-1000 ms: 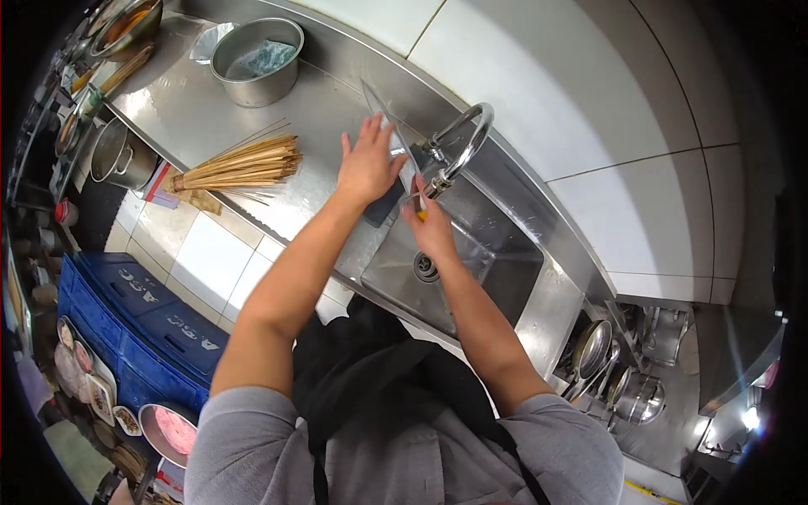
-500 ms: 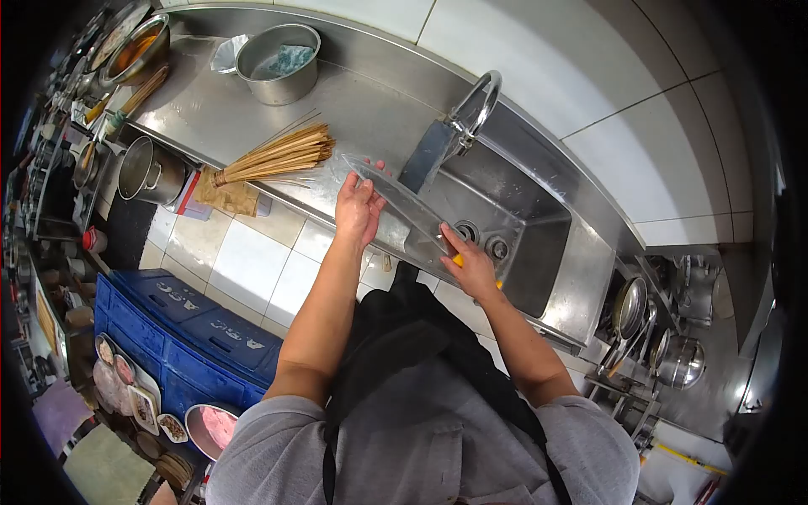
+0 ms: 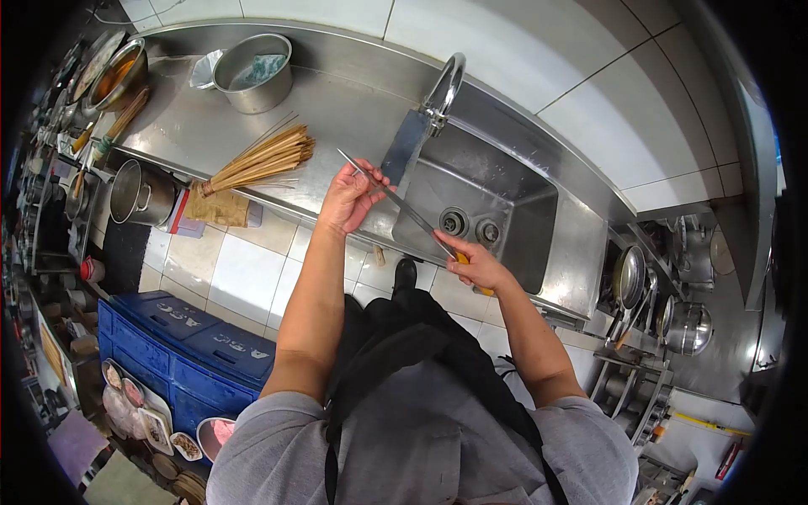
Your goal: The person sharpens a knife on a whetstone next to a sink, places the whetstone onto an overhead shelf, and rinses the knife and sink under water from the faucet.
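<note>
My right hand (image 3: 481, 268) is wrapped round the yellow handle of a long knife (image 3: 407, 209), over the front edge of the steel sink (image 3: 532, 210). The blade is turned nearly edge-on and slants up to the left. My left hand (image 3: 347, 202) has its fingers curled at the blade near the tip, which sticks out past them. Just beyond the blade, a flat blue-grey block (image 3: 406, 141), perhaps a sharpening stone, lies across the sink's left side. Left of my left hand, a bamboo brush (image 3: 259, 160) rests on the counter.
A curved faucet (image 3: 454, 80) rises behind the sink. A metal pot (image 3: 257, 97) with a blue-green cloth stands on the counter (image 3: 345, 105). Blue crates (image 3: 181, 345) sit on the floor at left. Pans (image 3: 629, 278) hang at right.
The knife has turned from showing its broad flat side to nearly edge-on. My left hand has shifted slightly down the view with its fingers curled at the blade. The whole view has shifted a little.
</note>
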Motion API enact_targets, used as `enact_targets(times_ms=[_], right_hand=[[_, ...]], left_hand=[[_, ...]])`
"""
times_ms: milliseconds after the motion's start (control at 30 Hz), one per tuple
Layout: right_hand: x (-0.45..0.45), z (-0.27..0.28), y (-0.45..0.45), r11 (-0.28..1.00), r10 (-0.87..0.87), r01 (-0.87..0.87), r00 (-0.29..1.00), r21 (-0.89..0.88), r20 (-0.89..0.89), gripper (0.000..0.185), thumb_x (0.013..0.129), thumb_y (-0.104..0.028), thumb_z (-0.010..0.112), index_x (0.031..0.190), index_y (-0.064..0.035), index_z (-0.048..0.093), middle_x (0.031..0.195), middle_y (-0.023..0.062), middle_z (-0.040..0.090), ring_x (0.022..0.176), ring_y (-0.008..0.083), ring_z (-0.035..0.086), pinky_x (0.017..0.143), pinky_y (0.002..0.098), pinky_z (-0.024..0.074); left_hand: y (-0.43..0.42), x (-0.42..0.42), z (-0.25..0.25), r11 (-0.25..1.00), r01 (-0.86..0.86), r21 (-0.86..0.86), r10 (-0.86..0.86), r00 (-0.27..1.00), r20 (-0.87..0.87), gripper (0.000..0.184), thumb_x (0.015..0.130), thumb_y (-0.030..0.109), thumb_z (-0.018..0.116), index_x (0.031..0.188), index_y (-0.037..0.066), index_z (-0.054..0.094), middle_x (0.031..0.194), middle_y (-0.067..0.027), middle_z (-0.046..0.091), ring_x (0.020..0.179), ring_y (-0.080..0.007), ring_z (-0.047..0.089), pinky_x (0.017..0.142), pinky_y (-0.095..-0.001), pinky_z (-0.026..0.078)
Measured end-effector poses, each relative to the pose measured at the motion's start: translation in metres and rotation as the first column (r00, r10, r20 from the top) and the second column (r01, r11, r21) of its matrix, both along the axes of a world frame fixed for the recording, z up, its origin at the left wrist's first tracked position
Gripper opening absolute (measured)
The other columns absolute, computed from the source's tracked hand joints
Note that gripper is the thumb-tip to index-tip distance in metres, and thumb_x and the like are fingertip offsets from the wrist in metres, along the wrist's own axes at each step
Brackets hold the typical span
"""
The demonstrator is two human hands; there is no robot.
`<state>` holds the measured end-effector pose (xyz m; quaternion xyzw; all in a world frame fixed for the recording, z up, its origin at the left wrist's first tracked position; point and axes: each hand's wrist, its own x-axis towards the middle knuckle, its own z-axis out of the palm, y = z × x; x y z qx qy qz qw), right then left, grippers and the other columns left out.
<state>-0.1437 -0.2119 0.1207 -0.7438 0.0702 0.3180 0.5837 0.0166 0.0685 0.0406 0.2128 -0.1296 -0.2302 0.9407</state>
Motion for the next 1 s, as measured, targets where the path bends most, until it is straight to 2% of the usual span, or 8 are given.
enact_targets(times_ms=[133,367,600,700,767,800,867,1000], right_hand=[[0.0,-0.013,-0.022,0.998,0.04,-0.038,0.999,0.059,-0.028,0.07,0.098,-0.009,0.061,0.162,-0.0246,0.039,0.089,0.0006,0.061,0.057,0.0072,0.045,0.053,0.0253,0.044],[0.008,-0.037,-0.073,0.998,0.026,-0.021,0.996,0.061,-0.087,0.067,0.102,-0.014,0.059,0.164,-0.0137,0.034,0.088,0.0046,0.065,0.057,0.009,0.053,0.054,0.0259,0.0461],[0.029,-0.049,-0.126,0.994,0.093,-0.085,0.988,0.07,-0.122,0.057,0.107,-0.017,0.052,0.16,-0.0106,0.035,0.091,0.0076,0.067,0.057,0.0116,0.055,0.056,0.027,0.0492],[0.036,-0.048,-0.132,0.994,0.097,-0.09,0.987,0.059,-0.128,0.039,0.109,-0.018,0.048,0.145,-0.0062,0.047,0.088,0.0082,0.068,0.056,0.0123,0.055,0.054,0.0275,0.0486],[0.041,-0.046,-0.137,0.992,0.122,-0.115,0.985,0.06,-0.123,0.029,0.11,-0.019,0.047,0.134,-0.0045,0.053,0.087,0.0085,0.068,0.055,0.0127,0.055,0.053,0.0276,0.048],[0.043,-0.045,-0.141,0.985,0.153,-0.14,0.978,0.101,-0.139,0.022,0.11,-0.021,0.046,0.124,-0.0054,0.054,0.084,0.0087,0.068,0.055,0.0128,0.055,0.052,0.0276,0.0472],[0.047,-0.047,-0.147,0.973,0.205,-0.184,0.966,0.139,-0.159,0.018,0.11,-0.022,0.045,0.114,-0.0064,0.054,0.082,0.009,0.068,0.054,0.013,0.055,0.05,0.0277,0.0465],[0.049,-0.045,-0.15,0.975,0.212,-0.189,0.946,0.114,-0.244,0.021,0.111,-0.026,0.046,0.114,-0.0074,0.055,0.078,0.0086,0.066,0.053,0.0127,0.056,0.049,0.0272,0.0455]], left_hand=[[-0.022,0.002,-0.003,0.977,-0.068,0.2,0.092,0.989,-0.112,0.025,0.094,0.024,0.078,0.108,0.01,0.062,0.104,-0.0045,0.067,0.099,-0.0219,0.068,0.097,-0.0502,0.058],[-0.072,0.01,-0.001,0.906,-0.122,0.405,0.24,0.937,-0.255,0.021,0.094,0.014,0.078,0.09,0.015,0.057,0.082,0.0031,0.064,0.075,-0.0111,0.062,0.07,-0.034,0.058],[-0.109,0.012,-0.001,0.759,-0.115,0.641,0.341,0.908,-0.242,0.025,0.092,0.02,0.082,0.091,0.017,0.056,0.089,0.0025,0.066,0.08,-0.0094,0.063,0.075,-0.038,0.058],[-0.128,0.009,0.011,0.603,-0.147,0.784,0.485,0.848,-0.213,0.029,0.088,0.022,0.085,0.093,0.013,0.058,0.088,-0.0019,0.066,0.079,-0.0145,0.064,0.073,-0.0384,0.057],[-0.144,0.003,0.023,-0.219,-0.353,0.91,0.593,0.692,0.411,0.03,0.085,0.019,0.085,0.098,0.008,0.06,0.091,-0.0082,0.067,0.086,-0.025,0.067,0.078,-0.0419,0.056],[-0.154,-0.002,0.023,-0.22,-0.347,0.911,0.606,0.684,0.407,0.03,0.085,0.019,0.085,0.098,0.008,0.06,0.091,-0.0082,0.067,0.086,-0.025,0.067,0.078,-0.0419,0.056],[-0.174,-0.013,0.024,-0.207,-0.811,0.548,0.13,0.532,0.837,0.032,0.085,0.017,0.081,0.107,0.005,0.062,0.104,-0.0132,0.068,0.1,-0.0336,0.066,0.088,-0.0446,0.052],[-0.212,-0.023,0.036,-0.145,-0.713,0.686,-0.335,0.688,0.644,0.039,0.091,0.032,0.073,0.119,0.007,0.065,0.125,-0.0142,0.064,0.121,-0.0356,0.059,0.107,-0.0533,0.043]])
